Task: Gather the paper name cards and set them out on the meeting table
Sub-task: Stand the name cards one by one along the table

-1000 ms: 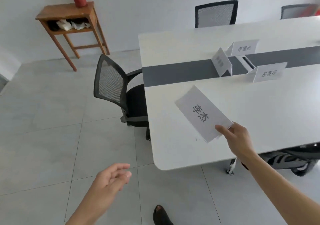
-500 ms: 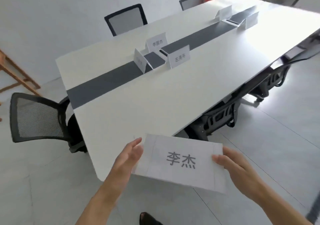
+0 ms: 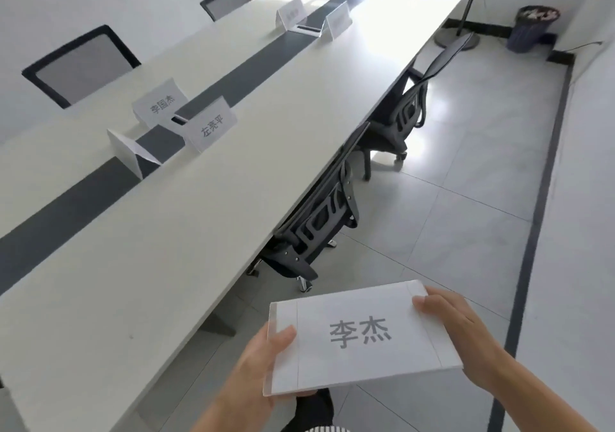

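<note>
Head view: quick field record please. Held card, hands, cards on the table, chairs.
held card: printed 李杰, held flat over the floor, off the table
left hand: pinches its left edge, thumb on top
right hand: grips its right edge
near cards: 李国杰 card, 左亮平 card, side-on card, all standing by the dark strip
far cards: far left card, far right card, standing, text blurred
chairs: near chair, next chair, both tucked in
</note>
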A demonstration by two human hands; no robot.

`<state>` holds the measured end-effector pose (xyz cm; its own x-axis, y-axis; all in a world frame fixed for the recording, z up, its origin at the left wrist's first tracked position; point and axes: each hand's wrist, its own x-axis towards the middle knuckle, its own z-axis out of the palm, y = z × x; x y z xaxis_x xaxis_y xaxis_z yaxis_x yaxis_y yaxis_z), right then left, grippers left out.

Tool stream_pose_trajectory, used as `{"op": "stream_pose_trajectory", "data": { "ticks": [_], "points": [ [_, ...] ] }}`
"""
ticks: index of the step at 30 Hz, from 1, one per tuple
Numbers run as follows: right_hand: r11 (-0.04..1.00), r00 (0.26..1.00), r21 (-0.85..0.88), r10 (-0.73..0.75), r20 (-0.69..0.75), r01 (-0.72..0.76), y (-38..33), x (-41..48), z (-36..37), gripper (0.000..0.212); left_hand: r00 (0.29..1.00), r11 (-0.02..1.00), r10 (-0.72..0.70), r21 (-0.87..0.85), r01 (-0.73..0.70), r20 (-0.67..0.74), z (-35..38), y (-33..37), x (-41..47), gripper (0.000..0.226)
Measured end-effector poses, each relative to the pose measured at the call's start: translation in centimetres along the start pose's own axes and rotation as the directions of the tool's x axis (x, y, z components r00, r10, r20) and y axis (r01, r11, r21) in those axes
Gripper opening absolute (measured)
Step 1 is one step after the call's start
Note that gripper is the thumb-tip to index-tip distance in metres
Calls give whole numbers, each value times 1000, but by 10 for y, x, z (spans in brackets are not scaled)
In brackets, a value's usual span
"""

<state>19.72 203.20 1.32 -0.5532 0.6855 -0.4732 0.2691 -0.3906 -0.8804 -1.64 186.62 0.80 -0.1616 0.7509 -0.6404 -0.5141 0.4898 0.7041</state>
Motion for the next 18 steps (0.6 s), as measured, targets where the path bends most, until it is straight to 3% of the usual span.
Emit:
{"op": "stream_pose_trajectory", "data": {
  "ticks": [3,7,12,18],
  "points": [
    [999,996,34,26,-86,-23,-5,28,-30,36,995,994,-75,86,69,65,20,24,48,70],
    [998,962,16,67,-265,-65,-16,71,-76,43,992,976,-53,217,26,117,49,74,123,59],
    [995,837,43,95,-539,-85,-33,100,-149,27,989,940,-58,341,8,137,99,149,215,67],
    [962,717,232,262,-646,-142,-19,116,-230,17,990,921,-44,389,-12,137,180,209,325,56]
  ]
}}
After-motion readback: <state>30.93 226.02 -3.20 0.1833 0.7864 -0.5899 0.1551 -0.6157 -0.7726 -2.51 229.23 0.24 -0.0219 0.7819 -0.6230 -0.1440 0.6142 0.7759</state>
